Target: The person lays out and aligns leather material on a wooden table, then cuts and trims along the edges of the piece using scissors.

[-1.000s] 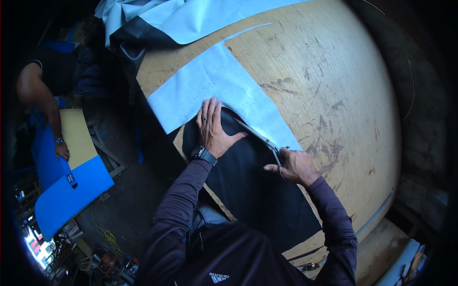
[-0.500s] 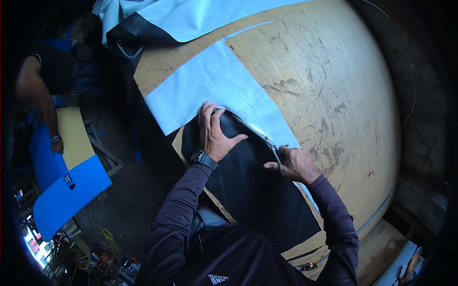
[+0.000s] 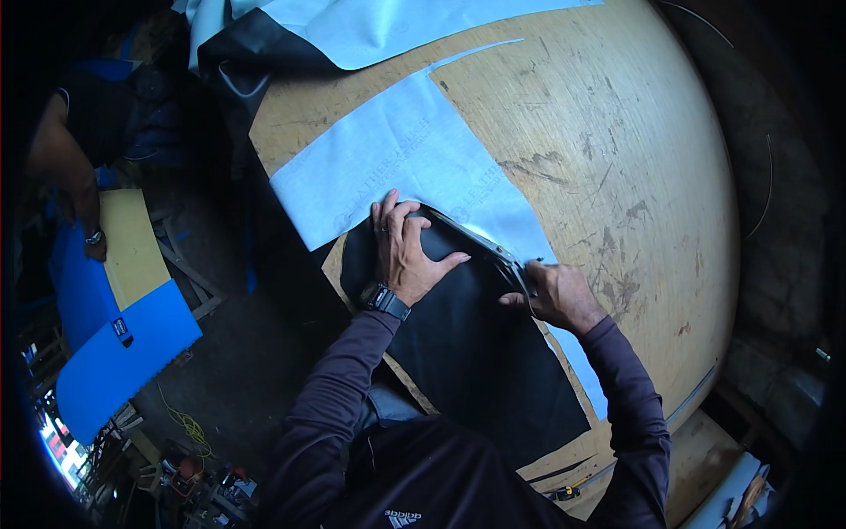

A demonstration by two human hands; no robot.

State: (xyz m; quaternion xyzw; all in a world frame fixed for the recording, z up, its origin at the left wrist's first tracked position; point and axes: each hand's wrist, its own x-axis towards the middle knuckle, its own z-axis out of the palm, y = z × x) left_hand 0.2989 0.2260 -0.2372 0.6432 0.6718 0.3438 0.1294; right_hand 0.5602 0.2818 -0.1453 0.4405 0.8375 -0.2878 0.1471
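Observation:
A pale blue printed sheet [image 3: 344,167] lies on the wooden table [image 3: 617,150], with dark material [image 3: 476,370] beside and partly below it. My left hand [image 3: 405,251] rests on the edge where the two meet, fingertips bent, thumb spread out on the dark material. My right hand [image 3: 560,295] grips large metal scissors [image 3: 485,242] by the handles. The blades lie along the curved boundary between pale and dark, pointing toward my left fingers. A narrow pale strip [image 3: 577,370] runs down the sheet's right side past my right hand.
Folded pale-and-black material [image 3: 379,26] is bunched at the table's far edge. A co-worker's hand [image 3: 92,247] touches blue and yellow panels [image 3: 123,353] at the left. A yellow cord [image 3: 194,432] lies on the floor. A tape measure [image 3: 568,489] sits at the near table edge.
My right hand and the scissors have shifted slightly right and up. My left fingers are more bent. More of the pale strip shows beside the dark material below my right hand.

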